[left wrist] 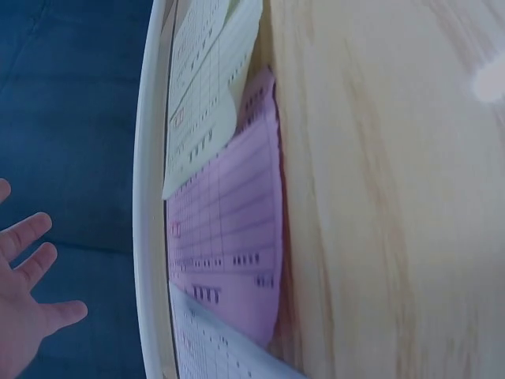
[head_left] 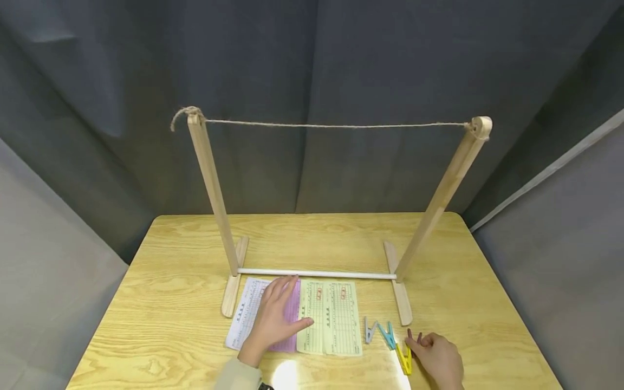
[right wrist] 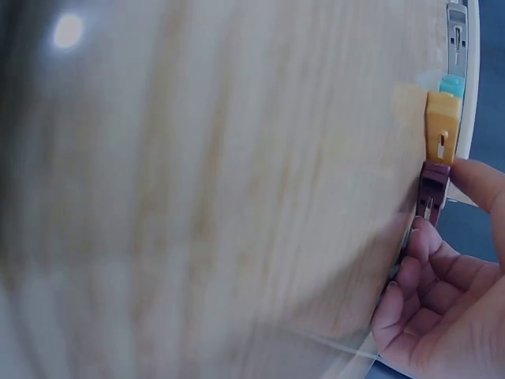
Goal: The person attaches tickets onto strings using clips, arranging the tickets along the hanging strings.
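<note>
My left hand (head_left: pixel 273 319), fingers straight and thumb spread, is over a white printed slip (head_left: pixel 245 311) and a purple slip (head_left: pixel 291 309); whether it touches them I cannot tell. Beside these lie pale yellow-green printed slips (head_left: pixel 336 325), their edges lifting slightly in the left wrist view. My right hand (head_left: pixel 439 360) pinches a dark purple clothespin (right wrist: pixel 431 189) between thumb and fingers at the table's right front. Just left of it lies a yellow clothespin (head_left: pixel 404 359), then a light blue clothespin (head_left: pixel 388 336) and a grey clothespin (head_left: pixel 369 330).
Behind the slips stands a wooden frame: a left post (head_left: pixel 210 184), a right post (head_left: pixel 441 195), a white bottom rod (head_left: pixel 317 273) and flat feet. Twine (head_left: pixel 336 126) runs between the post tops. Dark curtains (head_left: pixel 390 65) hang behind the wooden table (head_left: pixel 161 319).
</note>
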`<state>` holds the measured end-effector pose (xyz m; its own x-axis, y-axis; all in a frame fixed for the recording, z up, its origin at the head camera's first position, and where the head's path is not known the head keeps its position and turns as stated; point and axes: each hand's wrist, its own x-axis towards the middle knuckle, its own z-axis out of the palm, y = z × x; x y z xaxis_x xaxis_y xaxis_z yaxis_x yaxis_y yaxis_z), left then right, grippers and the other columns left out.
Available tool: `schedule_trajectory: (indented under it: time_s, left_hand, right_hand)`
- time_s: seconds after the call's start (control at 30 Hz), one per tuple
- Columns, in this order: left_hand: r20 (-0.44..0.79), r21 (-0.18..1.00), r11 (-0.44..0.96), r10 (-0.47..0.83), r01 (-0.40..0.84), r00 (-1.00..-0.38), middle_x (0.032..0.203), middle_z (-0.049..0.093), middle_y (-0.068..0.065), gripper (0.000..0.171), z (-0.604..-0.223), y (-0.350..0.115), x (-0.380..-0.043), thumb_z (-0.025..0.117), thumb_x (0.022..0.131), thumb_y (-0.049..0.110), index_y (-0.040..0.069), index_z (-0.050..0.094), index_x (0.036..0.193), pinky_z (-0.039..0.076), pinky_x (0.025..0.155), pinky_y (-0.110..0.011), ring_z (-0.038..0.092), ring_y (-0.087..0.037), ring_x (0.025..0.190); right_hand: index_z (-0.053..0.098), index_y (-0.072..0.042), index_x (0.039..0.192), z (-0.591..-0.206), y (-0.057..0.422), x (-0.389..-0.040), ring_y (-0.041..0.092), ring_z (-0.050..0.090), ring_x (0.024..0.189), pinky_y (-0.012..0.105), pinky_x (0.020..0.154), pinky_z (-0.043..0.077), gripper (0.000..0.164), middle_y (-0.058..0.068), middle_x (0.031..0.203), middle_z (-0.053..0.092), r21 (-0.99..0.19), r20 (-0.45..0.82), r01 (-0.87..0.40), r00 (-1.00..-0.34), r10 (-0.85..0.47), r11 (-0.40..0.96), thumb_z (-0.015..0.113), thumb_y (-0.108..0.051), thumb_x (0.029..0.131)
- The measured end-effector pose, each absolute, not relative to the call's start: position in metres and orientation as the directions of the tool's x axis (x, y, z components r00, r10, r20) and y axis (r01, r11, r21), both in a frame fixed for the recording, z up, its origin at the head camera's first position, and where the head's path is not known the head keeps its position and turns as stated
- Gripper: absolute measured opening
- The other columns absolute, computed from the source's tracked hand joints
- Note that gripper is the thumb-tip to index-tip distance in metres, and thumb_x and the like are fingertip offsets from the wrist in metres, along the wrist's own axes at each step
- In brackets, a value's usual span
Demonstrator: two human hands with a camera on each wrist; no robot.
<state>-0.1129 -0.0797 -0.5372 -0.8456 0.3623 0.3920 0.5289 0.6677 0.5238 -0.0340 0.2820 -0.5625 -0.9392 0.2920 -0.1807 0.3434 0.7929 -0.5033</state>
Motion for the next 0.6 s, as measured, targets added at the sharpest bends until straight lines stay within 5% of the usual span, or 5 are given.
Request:
schedule_trajectory:
  time_s: [0.33,0.6]
  left_hand:
    - [0.364,0.547,0.646,0.389,0.532,-0.846,0.137,0.038,-0.015,0.094,-0.539,-0.07,-0.116,0.048,0.075,0.072,0.005,0.034,0.139,0.03,0.096,-0.057,0.028,-0.037,0.127]
    - [0.285,0.578,0.636,0.429,0.511,-0.857,0.138,0.04,-0.01,0.083,-0.542,-0.061,-0.124,0.064,0.077,0.052,0.009,0.032,0.141,0.036,0.096,-0.05,0.035,-0.029,0.125]
  right_hand:
    - [0.067,0.004,0.072,-0.561,0.285,-0.033,0.024,0.059,0.056,0.034,0.049,0.045,0.034,0.006,0.061,0.063,-0.533,-0.098,0.287,-0.955,0.279,0.796,0.065,-0.029,0.081]
    - [0.071,0.0,0.076,-0.555,0.286,-0.031,0.013,0.05,0.051,0.026,0.049,0.038,0.03,0.004,0.062,0.065,-0.606,-0.126,0.335,-0.936,0.328,0.721,0.063,-0.028,0.083]
